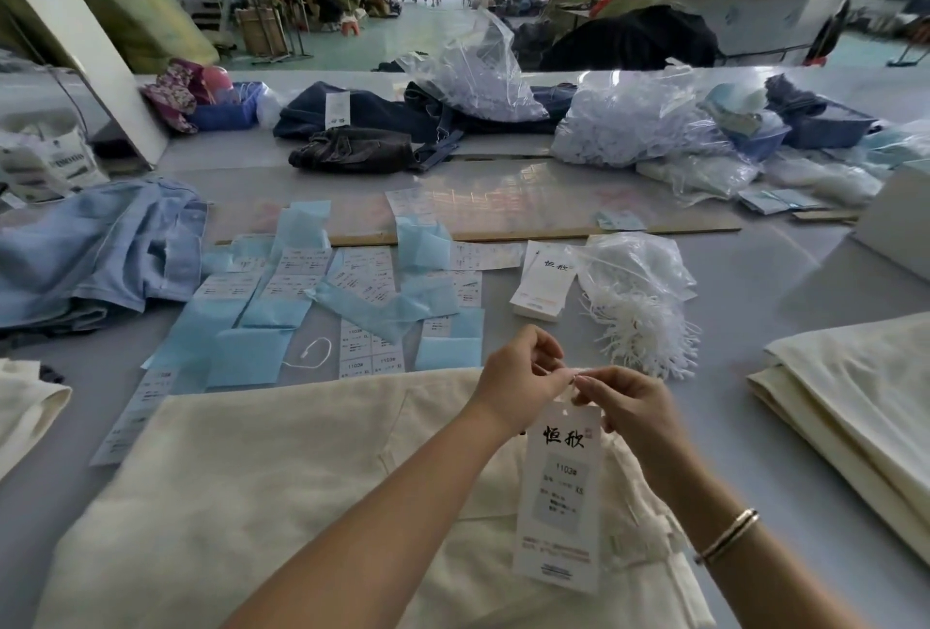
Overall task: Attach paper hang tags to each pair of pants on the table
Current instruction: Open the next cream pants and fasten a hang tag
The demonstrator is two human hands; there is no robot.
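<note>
Hang tag (558,497): two large black characters, "恒欣", above a grey panel reading "1103#" and "XS". Sticker sheet (371,346) on the surface: "1103#" with "XL" repeated. Tag stack (543,282): the same two characters; smaller print illegible.

Both hands are meeting just above the cream pants (282,492) lying on the tabletop (785,276). The left hand (521,379) and right hand (626,402) are pinching a thin white string at the top of a tag (561,497), which is hanging down over the pants. Beyond the pants, blue sheets (251,351) and sticker strips (372,341) are lying. Right of these are sitting a tag stack (543,284) and a string bundle (644,331). Folded cream cloth (855,402) is resting right of the pants.
</note>
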